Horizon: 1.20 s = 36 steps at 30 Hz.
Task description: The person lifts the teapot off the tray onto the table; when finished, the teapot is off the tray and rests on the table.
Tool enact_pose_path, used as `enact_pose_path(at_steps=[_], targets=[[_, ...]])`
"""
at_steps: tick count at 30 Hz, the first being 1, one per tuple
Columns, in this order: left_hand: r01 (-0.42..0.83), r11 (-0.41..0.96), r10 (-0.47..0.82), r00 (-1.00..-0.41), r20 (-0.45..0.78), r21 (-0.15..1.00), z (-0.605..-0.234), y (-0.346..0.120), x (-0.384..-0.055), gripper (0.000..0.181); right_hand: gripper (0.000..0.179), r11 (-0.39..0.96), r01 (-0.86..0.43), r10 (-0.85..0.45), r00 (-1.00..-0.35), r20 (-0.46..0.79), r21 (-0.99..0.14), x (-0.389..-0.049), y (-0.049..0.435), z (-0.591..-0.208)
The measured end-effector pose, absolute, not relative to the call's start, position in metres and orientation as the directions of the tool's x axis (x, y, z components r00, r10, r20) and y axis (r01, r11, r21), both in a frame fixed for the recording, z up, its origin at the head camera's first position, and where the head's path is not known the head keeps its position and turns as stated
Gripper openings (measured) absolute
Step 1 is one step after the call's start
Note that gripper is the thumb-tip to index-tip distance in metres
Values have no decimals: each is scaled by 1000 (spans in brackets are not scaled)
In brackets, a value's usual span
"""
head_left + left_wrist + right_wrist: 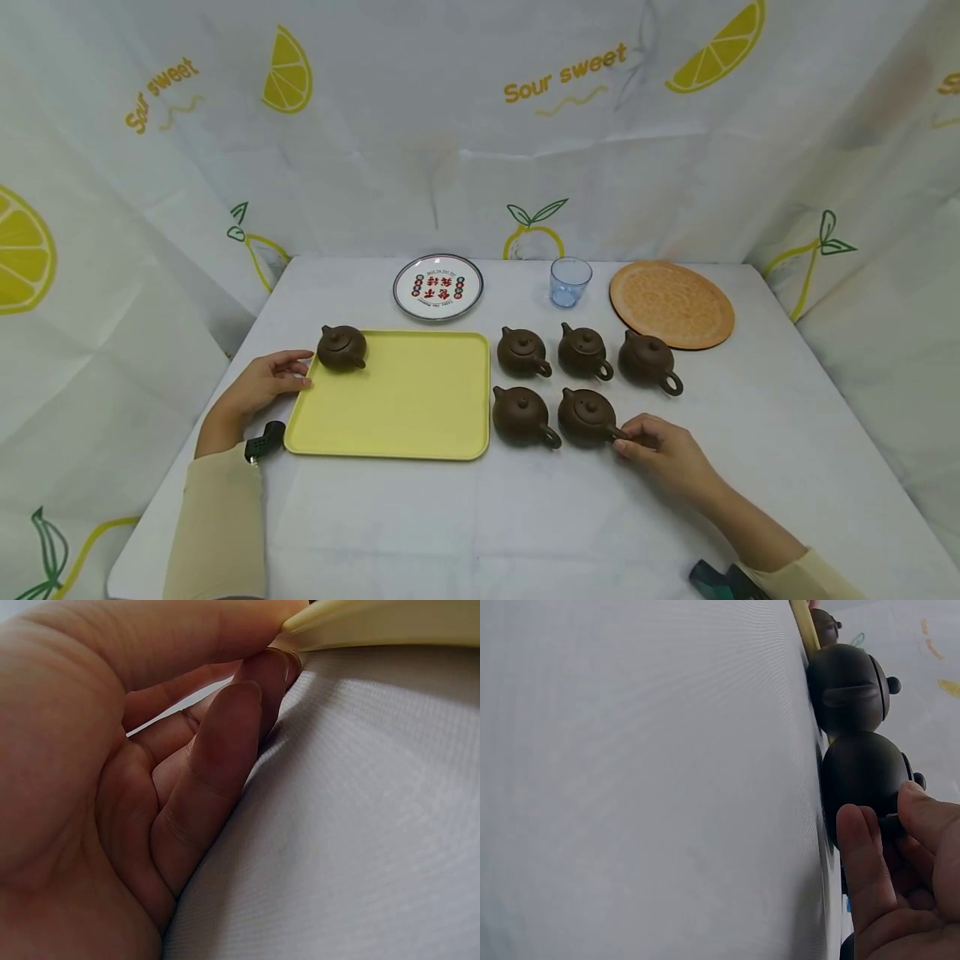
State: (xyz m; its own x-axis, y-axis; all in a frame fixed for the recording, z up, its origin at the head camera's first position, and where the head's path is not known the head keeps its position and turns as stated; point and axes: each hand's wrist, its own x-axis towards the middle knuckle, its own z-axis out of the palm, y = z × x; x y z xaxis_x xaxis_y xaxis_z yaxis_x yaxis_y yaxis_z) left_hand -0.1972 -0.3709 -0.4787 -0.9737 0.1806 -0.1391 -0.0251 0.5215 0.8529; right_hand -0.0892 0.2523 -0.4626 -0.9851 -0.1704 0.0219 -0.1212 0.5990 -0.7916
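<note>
My right hand [667,454] pinches the handle of a dark brown teapot [587,414], the right one in the near row. In the right wrist view, thumb and fingers [862,855] close round that handle, and the pot stands beside another teapot [847,694]. My left hand [266,383] holds the left edge of a yellow tray [397,417]. Its thumb [247,630] lies at the tray's rim [390,626] in the left wrist view, with the other fingers bent below. One teapot [342,347] sits in the tray's far left corner, close to the left fingertips.
More matching teapots [522,352] stand in two rows right of the tray, handles toward the near right. Behind them are a printed white plate [438,287], a blue glass [570,282] and a round tan board [672,304]. A white lemon-print curtain [420,167] surrounds the white-covered table [390,525].
</note>
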Motion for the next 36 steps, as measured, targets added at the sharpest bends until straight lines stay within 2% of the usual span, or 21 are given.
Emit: enact_pose_path(at_steps=[6, 13, 21, 25, 29, 36], targets=[[-33, 511, 187, -971, -149, 859, -470, -366, -195, 63, 12, 578, -131, -178, -984, 33, -805, -90, 253, -465], [-37, 504, 184, -971, -150, 863, -476, -369, -197, 65, 10, 624, -147, -197, -980, 27, -767, -90, 253, -462], [-44, 488, 192, -969, -157, 872, -458, -358, -190, 61, 21, 608, -173, -212, -976, 51, -775, -100, 249, -431], [-49, 492, 185, -970, -159, 869, -465, -365, -193, 63, 20, 496, -184, -245, -967, 67, -849, -107, 218, -415], [-29, 498, 184, -973, -139, 866, -473, -369, -196, 63, 18, 342, -211, -345, -935, 87, -916, -113, 168, -404], [-14, 482, 194, -973, -122, 876, -479, -368, -197, 61, 22, 244, -200, -536, -843, 40, -949, -125, 64, -401]])
